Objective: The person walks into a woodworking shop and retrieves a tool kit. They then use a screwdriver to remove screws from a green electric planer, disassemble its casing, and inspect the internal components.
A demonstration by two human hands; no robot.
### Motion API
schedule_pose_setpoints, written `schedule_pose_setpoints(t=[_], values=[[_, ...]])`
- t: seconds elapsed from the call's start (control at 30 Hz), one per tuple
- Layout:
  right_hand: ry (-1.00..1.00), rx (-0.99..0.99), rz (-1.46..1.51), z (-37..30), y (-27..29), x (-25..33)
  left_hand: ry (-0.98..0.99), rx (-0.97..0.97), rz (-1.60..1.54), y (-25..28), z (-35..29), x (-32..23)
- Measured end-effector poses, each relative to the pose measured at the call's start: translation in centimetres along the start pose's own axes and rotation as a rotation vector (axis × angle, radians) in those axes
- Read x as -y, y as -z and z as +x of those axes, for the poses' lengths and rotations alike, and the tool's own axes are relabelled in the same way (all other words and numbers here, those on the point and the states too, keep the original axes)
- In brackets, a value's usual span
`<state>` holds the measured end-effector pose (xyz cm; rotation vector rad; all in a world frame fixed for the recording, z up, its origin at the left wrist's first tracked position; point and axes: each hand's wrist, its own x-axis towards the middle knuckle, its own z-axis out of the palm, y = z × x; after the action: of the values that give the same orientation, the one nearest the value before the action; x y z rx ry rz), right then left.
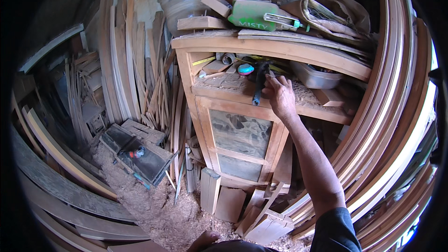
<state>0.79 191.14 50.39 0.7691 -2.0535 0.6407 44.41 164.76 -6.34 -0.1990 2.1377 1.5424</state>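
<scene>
My right hand [280,94] reaches onto the open shelf of a wooden cabinet [228,97]. Its fingers are closed on a long black tool [258,86] whose near end pokes past the shelf's front edge; its exact kind is unclear. Left of it lies a small turquoise, round-edged object [245,69], with a yellow measuring tape [204,60] and wood scraps farther left. To the right stands a clear plastic tub [317,75] with small items inside. Low at the bottom edge shows what looks like my left hand [204,241], its fingers not distinct.
A green bottle [252,15] and wood offcuts lie on the cabinet top. Long boards [373,135] lean close on the right; more planks [122,60] stand at the left wall. A dusty black-topped machine [140,151] sits on the shaving-strewn floor [163,219], near wood blocks [268,227].
</scene>
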Motion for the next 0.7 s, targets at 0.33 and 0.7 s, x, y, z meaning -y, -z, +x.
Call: schedule_pose_setpoints(t=[0.33,0.7], values=[[-0.175,-0.05,-0.457,2.3,7.1,-6.9,0.074,-0.228,-0.203,-0.3,-0.3,-1.7],[-0.103,0.084,-0.526,3.8,9.7,-8.0,0.028,-0.107,-0.072,0.5,3.6,4.1]])
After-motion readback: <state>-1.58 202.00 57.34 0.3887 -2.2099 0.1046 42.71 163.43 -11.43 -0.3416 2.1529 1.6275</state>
